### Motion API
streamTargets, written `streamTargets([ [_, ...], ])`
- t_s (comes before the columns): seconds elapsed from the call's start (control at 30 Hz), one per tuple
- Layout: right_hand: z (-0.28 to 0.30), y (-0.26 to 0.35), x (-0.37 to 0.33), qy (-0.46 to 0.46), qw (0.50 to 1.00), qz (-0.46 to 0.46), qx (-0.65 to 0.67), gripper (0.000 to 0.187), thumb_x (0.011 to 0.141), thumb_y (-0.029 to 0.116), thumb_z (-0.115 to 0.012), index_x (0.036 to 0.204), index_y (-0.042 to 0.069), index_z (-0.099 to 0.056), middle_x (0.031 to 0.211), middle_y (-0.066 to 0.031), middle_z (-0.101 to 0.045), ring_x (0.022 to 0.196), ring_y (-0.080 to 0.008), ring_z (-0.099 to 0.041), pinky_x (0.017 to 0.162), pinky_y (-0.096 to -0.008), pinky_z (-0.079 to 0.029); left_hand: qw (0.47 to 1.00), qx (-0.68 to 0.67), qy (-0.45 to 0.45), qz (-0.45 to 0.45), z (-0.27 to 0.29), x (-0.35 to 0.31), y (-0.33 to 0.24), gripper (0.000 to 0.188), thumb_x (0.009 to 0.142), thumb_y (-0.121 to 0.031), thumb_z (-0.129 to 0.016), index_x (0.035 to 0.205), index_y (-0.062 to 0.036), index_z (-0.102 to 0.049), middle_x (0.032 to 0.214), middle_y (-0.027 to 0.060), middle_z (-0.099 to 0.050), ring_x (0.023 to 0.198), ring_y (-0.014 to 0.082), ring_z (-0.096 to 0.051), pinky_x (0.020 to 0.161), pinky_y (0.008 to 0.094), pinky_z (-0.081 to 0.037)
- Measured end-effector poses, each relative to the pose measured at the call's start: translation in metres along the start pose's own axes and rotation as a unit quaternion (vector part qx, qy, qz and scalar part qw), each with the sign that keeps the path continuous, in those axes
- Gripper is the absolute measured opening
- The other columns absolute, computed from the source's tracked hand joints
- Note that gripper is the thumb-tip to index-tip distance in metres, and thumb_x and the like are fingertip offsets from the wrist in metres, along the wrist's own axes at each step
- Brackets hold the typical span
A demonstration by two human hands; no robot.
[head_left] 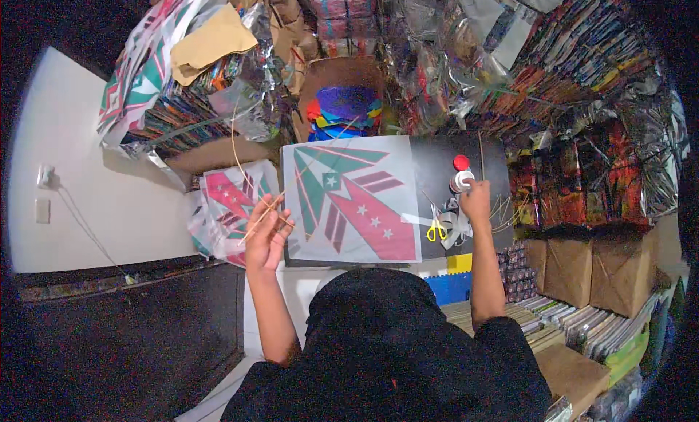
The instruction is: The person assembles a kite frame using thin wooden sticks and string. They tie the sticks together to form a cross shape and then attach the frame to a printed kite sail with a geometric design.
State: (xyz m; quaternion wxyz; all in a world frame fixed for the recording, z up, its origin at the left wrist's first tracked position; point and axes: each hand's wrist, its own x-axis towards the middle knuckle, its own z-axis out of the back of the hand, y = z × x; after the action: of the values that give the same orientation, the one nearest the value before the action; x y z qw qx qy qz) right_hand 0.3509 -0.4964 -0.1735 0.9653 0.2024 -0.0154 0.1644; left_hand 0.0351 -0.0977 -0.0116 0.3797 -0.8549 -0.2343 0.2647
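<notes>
On the black tabletop (435, 158), 1 printed sheet (357, 203) lies flat, 1 red lid (461, 162) to its right. Left hand (266, 235) pinches thin sticks (280, 197) at sheet's left edge. Right hand (477, 199): fingertips at white jar (460, 180), can't tell if pinching.

The big sheet (353, 196) is whitish, printed with green wedges, maroon stripes and a red band bearing three white stars, all bright against the black tabletop (437, 152); I spot the same green, red and maroon on the second sheet (229, 200). The thin sticks (279, 198) are pale tan, the tub (457, 183) white, the cap (461, 162) vivid red, the scissors' handles (436, 231) yellow, the stack in the carton (348, 101) mostly purple and blue, the shirt (408, 364) plain black
</notes>
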Motion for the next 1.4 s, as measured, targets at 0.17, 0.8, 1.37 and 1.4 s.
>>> streamTargets([
  [0.17,0.005,0.022,0.001,0.014,0.999,-0.031,-0.038,0.035,0.074,0.011,-0.072,0.109,0.008,-0.069,0.108,-0.0196,-0.054,0.105,-0.0366,-0.056,0.090,-0.0457,-0.050,1.000,-0.006,0.010,0.007,-0.007,0.000,0.007,0.039,0.094,-0.003,-0.063,0.133,-0.0070,-0.056,0.132,0.0147,-0.061,0.105,0.0255,-0.067,0.087,0.0426,-0.059],
  [0.8,0.085,0.198,-0.055,0.242,0.735,-0.014,0.633,0.031,0.085,-0.003,-0.055,0.113,0.006,-0.064,0.093,0.0039,-0.044,0.075,-0.0052,-0.045,0.066,-0.0191,-0.037,0.993,0.052,0.108,0.009,-0.062,-0.025,0.041,0.039,0.093,-0.006,-0.066,0.130,-0.0001,-0.056,0.130,0.0150,-0.062,0.101,0.0259,-0.070,0.086,0.0396,-0.061],
  [1.37,0.107,0.264,-0.084,0.210,0.796,0.135,0.551,0.029,0.082,0.002,-0.058,0.109,0.007,-0.067,0.097,-0.0029,-0.051,0.086,-0.0131,-0.048,0.076,-0.0262,-0.041,0.983,0.133,0.125,-0.022,-0.093,-0.054,0.032,0.043,0.092,-0.001,-0.068,0.133,0.0062,-0.056,0.121,0.0167,-0.066,0.100,0.0230,-0.070,0.085,0.0343,-0.061],
  [1.4,0.109,0.265,-0.084,0.209,0.801,0.138,0.544,0.029,0.082,0.002,-0.058,0.109,0.007,-0.067,0.097,-0.0029,-0.051,0.086,-0.0131,-0.048,0.076,-0.0263,-0.041,0.983,0.135,0.124,-0.016,-0.092,-0.054,0.032,0.043,0.092,-0.001,-0.068,0.132,0.0061,-0.056,0.121,0.0168,-0.066,0.100,0.0231,-0.070,0.085,0.0343,-0.061],
])
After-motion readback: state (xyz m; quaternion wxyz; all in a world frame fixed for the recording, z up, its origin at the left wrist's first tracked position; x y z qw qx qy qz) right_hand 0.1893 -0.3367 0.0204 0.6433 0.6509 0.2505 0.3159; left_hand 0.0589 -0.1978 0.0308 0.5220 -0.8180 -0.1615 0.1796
